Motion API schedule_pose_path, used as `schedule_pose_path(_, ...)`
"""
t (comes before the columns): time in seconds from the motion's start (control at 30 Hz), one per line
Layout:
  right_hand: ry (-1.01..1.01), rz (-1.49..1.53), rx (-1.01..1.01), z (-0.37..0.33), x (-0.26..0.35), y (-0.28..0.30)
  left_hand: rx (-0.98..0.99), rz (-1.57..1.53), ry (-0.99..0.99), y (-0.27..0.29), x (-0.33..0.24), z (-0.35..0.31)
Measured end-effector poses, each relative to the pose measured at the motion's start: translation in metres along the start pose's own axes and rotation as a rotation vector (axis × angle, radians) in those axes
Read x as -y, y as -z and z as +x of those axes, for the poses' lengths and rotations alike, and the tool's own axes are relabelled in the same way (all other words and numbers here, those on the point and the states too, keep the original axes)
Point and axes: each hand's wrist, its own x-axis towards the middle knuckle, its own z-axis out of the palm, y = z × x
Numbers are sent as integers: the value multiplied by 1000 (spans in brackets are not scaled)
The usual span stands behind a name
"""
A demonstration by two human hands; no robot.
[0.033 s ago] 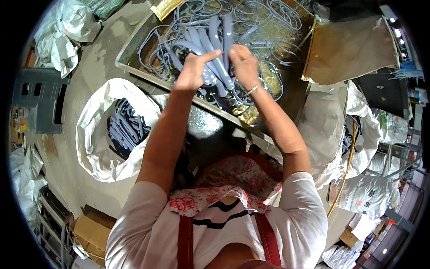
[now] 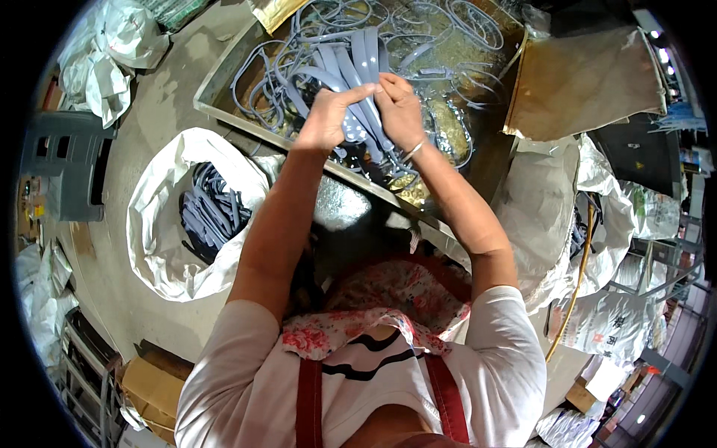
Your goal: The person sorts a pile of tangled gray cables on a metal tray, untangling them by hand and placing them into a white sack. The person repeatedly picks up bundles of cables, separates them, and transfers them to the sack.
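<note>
A bundle of wet, grey-blue, rubbery straps (image 2: 351, 75), some with wider rounded ends, hangs between my hands over a shallow metal trough (image 2: 224, 112). My left hand (image 2: 326, 118) is closed round the bundle, its thumb laid across the front. My right hand (image 2: 399, 112), with a pale bracelet on the wrist, has its fingers bent and pinched on the bundle's right edge, close to the left thumb. Fingers behind the straps are hidden. Thin grey-blue cords (image 2: 280, 82) lie tangled in the shiny, wet-looking trough around the bundle.
At the left, a white woven sack (image 2: 153, 246) on the floor holds similar grey-blue straps (image 2: 213, 213). A brown board (image 2: 586, 82) and another white sack (image 2: 605, 254) stand to the right, beside a thin yellowish stick (image 2: 573, 306). A dark plastic stool (image 2: 71, 160) is far left.
My right hand has shifted slightly left, bringing its fingertips against the left thumb. The upper straps have drawn closer together and overlap more.
</note>
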Motion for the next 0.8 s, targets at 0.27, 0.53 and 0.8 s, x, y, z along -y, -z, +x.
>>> schedule_pose_path(0.27,-722,940,482,21,-1,35,-108,-46,165,21,-23,4)
schedule_pose_path(0.53,301,-654,1190,-10,43,27,-107,-265,117,26,-26,5)
schedule_pose_path(0.8,48,-746,1231,-10,85,36,-217,-175,-150,4,-20,0)
